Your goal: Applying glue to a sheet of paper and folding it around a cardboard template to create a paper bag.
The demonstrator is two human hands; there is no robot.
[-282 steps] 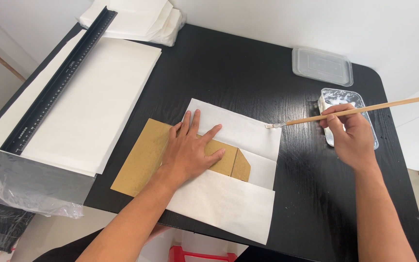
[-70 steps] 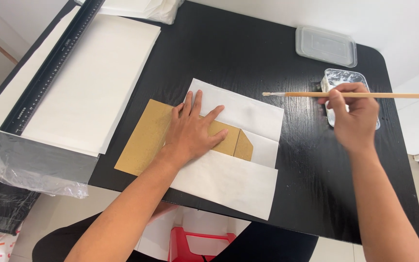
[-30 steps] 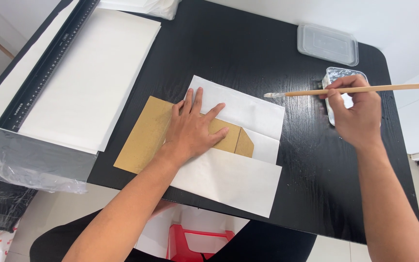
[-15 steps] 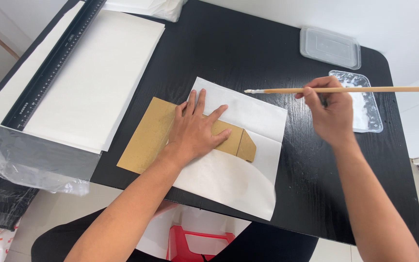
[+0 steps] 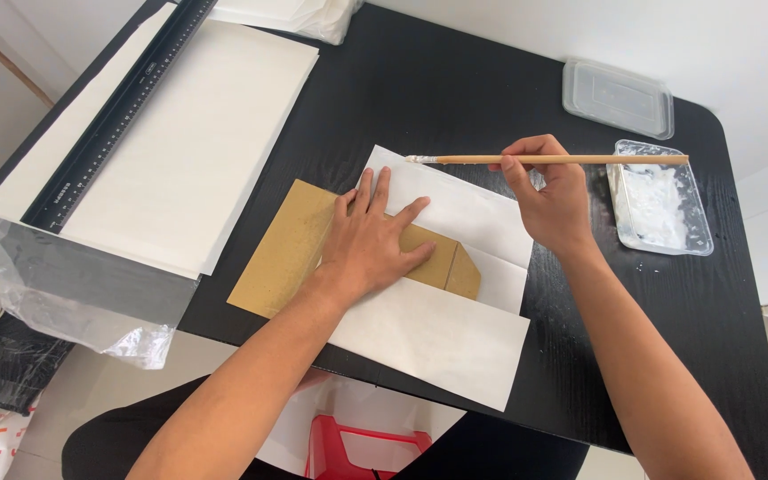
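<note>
- Since half a second ago, right hand [image 5: 551,197] and brush [image 5: 548,160] have travelled left, away from the paste tray [image 5: 661,209]; the bristle tip now sits above the upper left corner of the white sheet [image 5: 455,333].
- Head view, grips: right hand pinches the wooden brush handle between thumb and fingers, the shaft lying nearly level and pointing left. Left hand [image 5: 370,247] is not clenched; it lies flat, fingers spread, pressing on the brown card template [image 5: 288,251].
- Head view, work: the template lies across the white sheet, its left part overhanging onto the black table [image 5: 455,84], its pointed right end on the paper. Whether the bristles touch the sheet cannot be told.
- Edges: the sheet's lower corner reaches close to the near table edge. Bare table lies open beyond the sheet's far edge.
- Surroundings: paste tray just right of the right hand; a clear plastic lid [image 5: 618,96] beyond it, near the far edge. At left, well apart, a stack of white paper [image 5: 197,151] with a black ruler [image 5: 117,120] along it, and clear plastic wrap [image 5: 73,293] hanging over the table's left corner.
- Below the table: a red stool [image 5: 362,449].
</note>
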